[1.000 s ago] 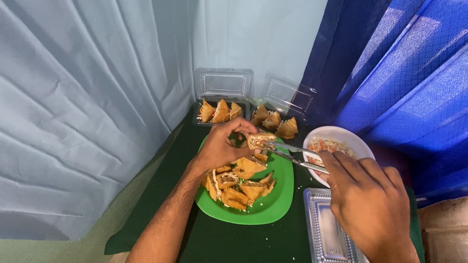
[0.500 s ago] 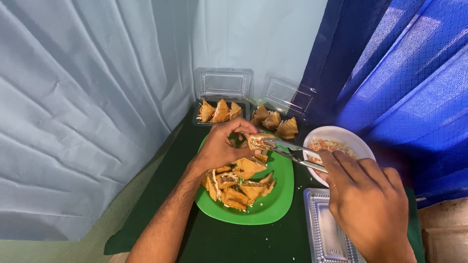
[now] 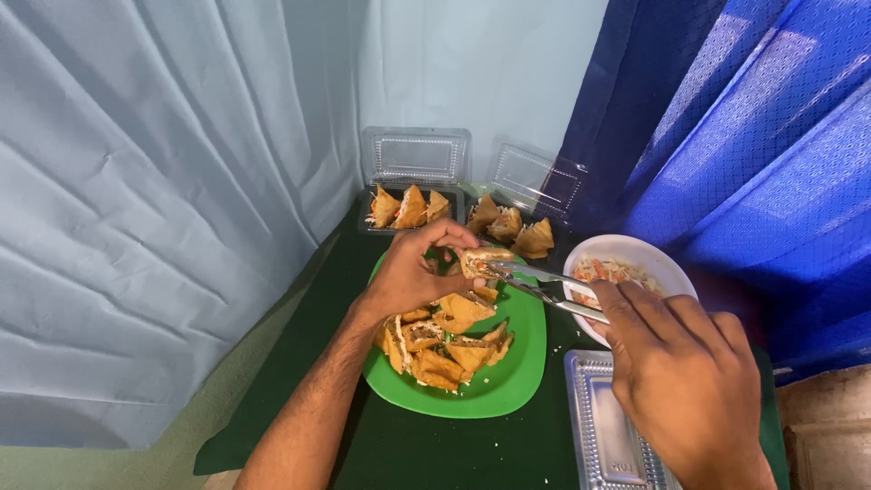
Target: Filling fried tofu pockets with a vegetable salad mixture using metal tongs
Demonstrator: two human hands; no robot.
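Observation:
My left hand (image 3: 413, 275) hovers over the far side of a green plate (image 3: 517, 372) and pinches a fried triangular pastry (image 3: 478, 263) between its fingertips. My right hand (image 3: 685, 381) holds metal tongs (image 3: 544, 289), whose tips reach into that same pastry. Several more golden pastries (image 3: 449, 345) are piled on the plate below my left hand. A white bowl of shredded vegetable filling (image 3: 626, 268) stands just right of the plate, partly behind my right hand.
Two open clear plastic boxes (image 3: 413, 204) (image 3: 517, 227) with filled pastries stand at the back of the dark green tabletop (image 3: 426, 454). Another clear plastic container (image 3: 603, 426) lies near the front right. Pale curtain hangs left, blue curtain right.
Both hands have stayed almost in place; the tongs' tips have shifted slightly at the held pastry.

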